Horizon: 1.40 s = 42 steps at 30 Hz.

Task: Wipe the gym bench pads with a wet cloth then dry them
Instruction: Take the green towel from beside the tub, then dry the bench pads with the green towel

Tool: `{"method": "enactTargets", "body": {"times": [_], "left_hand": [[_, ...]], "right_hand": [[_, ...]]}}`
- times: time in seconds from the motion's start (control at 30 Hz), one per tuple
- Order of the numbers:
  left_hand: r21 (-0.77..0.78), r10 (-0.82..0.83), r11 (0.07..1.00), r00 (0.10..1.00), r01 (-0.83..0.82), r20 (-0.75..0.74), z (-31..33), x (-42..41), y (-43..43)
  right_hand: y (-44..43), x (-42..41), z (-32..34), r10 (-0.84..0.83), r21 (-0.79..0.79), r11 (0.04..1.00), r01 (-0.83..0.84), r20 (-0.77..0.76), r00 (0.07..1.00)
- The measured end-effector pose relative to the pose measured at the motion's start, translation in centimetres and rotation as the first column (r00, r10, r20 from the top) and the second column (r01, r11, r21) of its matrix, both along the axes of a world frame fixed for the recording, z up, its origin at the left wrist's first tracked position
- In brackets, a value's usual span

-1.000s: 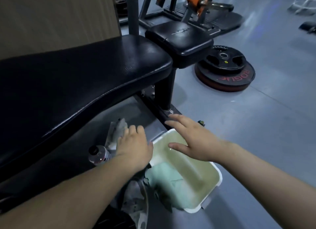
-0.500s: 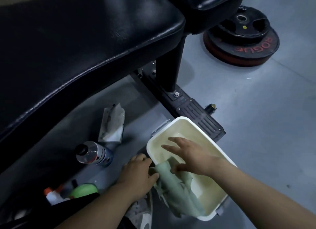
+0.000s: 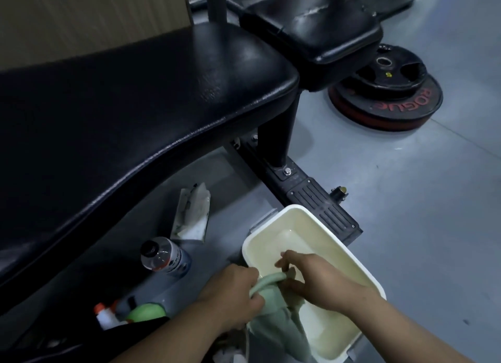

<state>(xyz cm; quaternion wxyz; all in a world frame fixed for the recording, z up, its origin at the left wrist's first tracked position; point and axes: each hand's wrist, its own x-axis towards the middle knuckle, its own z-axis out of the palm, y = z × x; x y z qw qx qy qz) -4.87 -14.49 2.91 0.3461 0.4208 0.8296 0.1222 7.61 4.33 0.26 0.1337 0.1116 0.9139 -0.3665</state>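
A pale green cloth (image 3: 273, 305) hangs over the near left rim of a white rectangular basin (image 3: 349, 257) on the floor. My left hand (image 3: 230, 295) grips the cloth at the rim. My right hand (image 3: 317, 278) pinches the bunched upper edge of the same cloth, inside the basin. The long black bench pad (image 3: 130, 97) stretches across the left and centre above the floor. A smaller black seat pad (image 3: 311, 29) lies beyond it at the top.
The bench's black foot bar (image 3: 311, 197) runs just behind the basin. On the floor under the pad are a tissue pack (image 3: 192, 213), a clear bottle with a black cap (image 3: 162, 257) and a green and white item (image 3: 130, 311). Stacked weight plates (image 3: 390, 91) lie at the right.
The view has pulled back up from the basin. My right hand went from lying flat on the cloth to pinching its edge, and my left hand has closed round the cloth at the rim.
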Motion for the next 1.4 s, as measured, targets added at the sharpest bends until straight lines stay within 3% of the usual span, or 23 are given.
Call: {"method": "enactTargets", "body": {"times": [0.2,0.3,0.47,0.57,0.67,0.8,0.93,1.13,1.4], "left_hand": [[0.191,0.133,0.975,0.986,-0.112,-0.104,4.1,-1.5,-0.9],[0.206,0.17,0.97,0.968,-0.131,-0.184,6.8,-1.9,-1.1],[0.503,0.165,0.864,0.957,-0.024,-0.239,12.0,-3.0,-1.7],[0.616,0.156,0.783,0.931,0.088,-0.331,15.6,-3.6,-2.3],[0.644,0.158,0.746,0.895,0.169,-0.418,18.8,-4.1,-3.1],[0.732,0.195,0.665,0.911,0.149,-0.362,23.0,-5.4,-3.8],[0.768,0.241,0.636,0.926,0.076,-0.291,26.5,-6.6,-3.4],[0.733,0.313,0.675,0.933,-0.088,-0.177,29.0,-9.9,-0.9],[0.558,0.336,0.794,0.939,-0.243,-0.07,28.2,-16.5,5.0]], "right_hand": [[-1.3,1.2,5.8,-0.258,-0.135,0.963,0.233,-0.209,0.943],[-2.4,0.9,8.6,-0.361,-0.186,0.931,0.314,-0.347,0.866],[-3.7,0.2,13.2,-0.49,-0.277,0.872,0.405,-0.53,0.693],[-4.1,-0.3,16.1,-0.478,-0.308,0.876,0.371,-0.65,0.59],[-4.6,-1.4,19.2,-0.337,-0.205,0.931,0.301,-0.799,0.498],[-5.2,-3.4,23.6,-0.198,-0.088,0.958,0.274,-0.892,0.405],[-5.2,-6.0,26.7,-0.199,-0.074,0.955,0.286,-0.876,0.438],[-3.9,-11.0,29.2,-0.225,0.033,0.901,0.433,-0.818,0.53],[1.9,-18.3,30.4,-0.329,0.072,0.897,0.435,-0.547,0.769]]}}
